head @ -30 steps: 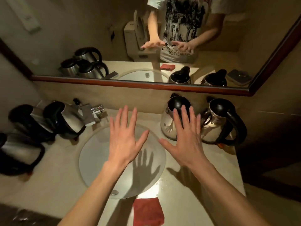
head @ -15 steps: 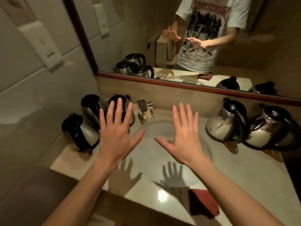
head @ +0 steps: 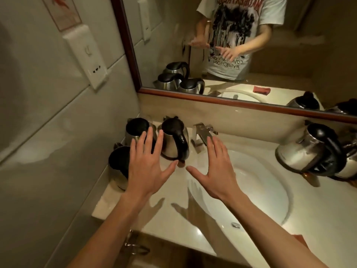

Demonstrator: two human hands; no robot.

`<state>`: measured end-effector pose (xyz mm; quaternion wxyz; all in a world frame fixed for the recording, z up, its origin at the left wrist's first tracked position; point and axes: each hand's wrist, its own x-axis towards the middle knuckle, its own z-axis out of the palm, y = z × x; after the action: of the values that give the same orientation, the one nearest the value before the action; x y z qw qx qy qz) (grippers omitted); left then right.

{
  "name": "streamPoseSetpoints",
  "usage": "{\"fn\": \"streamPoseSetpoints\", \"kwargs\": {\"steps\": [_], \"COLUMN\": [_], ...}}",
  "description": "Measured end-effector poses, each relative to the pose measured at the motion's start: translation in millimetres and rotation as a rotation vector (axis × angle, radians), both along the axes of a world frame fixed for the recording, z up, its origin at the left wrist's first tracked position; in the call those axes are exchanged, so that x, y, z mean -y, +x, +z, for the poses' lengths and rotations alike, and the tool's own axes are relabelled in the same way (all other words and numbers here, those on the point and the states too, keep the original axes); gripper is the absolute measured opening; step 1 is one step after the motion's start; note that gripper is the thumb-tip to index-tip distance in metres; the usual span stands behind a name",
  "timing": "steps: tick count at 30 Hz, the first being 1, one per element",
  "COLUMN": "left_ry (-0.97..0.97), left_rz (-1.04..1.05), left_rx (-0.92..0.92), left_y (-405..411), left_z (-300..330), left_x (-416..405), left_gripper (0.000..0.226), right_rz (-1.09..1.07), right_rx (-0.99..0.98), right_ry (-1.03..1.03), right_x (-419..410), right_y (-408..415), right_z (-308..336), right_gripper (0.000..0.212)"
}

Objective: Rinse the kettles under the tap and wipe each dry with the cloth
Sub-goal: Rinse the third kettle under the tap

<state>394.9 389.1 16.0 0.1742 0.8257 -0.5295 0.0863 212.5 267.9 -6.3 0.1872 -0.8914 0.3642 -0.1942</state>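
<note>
Three steel kettles with black lids stand left of the sink: a near one (head: 117, 171), a back one (head: 135, 130) and one beside the tap (head: 174, 140). Two more kettles (head: 307, 149) stand at the right. The chrome tap (head: 201, 133) sits behind the round white sink (head: 266, 182). My left hand (head: 149, 167) hovers flat with spread fingers over the left kettles, holding nothing. My right hand (head: 216, 171) hovers flat above the sink's left rim, also bare. A corner of the red cloth (head: 298, 237) shows behind my right forearm.
A framed mirror (head: 251, 45) above the counter reflects a person, the kettles and the cloth. A tiled wall with a white socket plate (head: 87, 55) closes the left side. The cream countertop (head: 318, 209) runs around the sink.
The view has swung left and both spread hands have drifted left with it, from over the sink toward the left kettles. Neither hand has taken hold of anything.
</note>
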Motion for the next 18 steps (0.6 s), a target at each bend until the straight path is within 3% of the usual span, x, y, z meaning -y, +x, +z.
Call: {"fn": "streamPoseSetpoints", "kwargs": {"steps": [2, 4, 5, 7, 18], "left_ry": [-0.055, -0.069, -0.067, -0.064, 0.137], "left_rz": [0.018, 0.090, 0.124, 0.151, -0.044], "left_rx": [-0.190, -0.423, -0.458, -0.477, -0.445], "left_y": [10.3, 21.2, 28.1, 40.1, 96.0], "left_z": [-7.6, -13.0, -17.4, -25.8, -62.9], "left_x": [11.2, 24.6, 32.8, 50.2, 147.7], "left_gripper": [0.070, 0.044, 0.034, 0.028, 0.064], "right_rz": [-0.026, -0.094, -0.127, -0.179, -0.293], "right_rx": [0.082, 0.195, 0.233, 0.284, 0.309], "right_ry": [0.162, 0.323, 0.373, 0.482, 0.889], "right_x": [11.6, 25.5, 33.7, 46.3, 70.4], "right_y": [18.4, 39.2, 50.0, 69.7, 124.2], "right_z": [-11.5, -26.8, -34.9, -49.7, -84.0], "right_gripper": [0.092, 0.059, 0.042, 0.029, 0.050]}}
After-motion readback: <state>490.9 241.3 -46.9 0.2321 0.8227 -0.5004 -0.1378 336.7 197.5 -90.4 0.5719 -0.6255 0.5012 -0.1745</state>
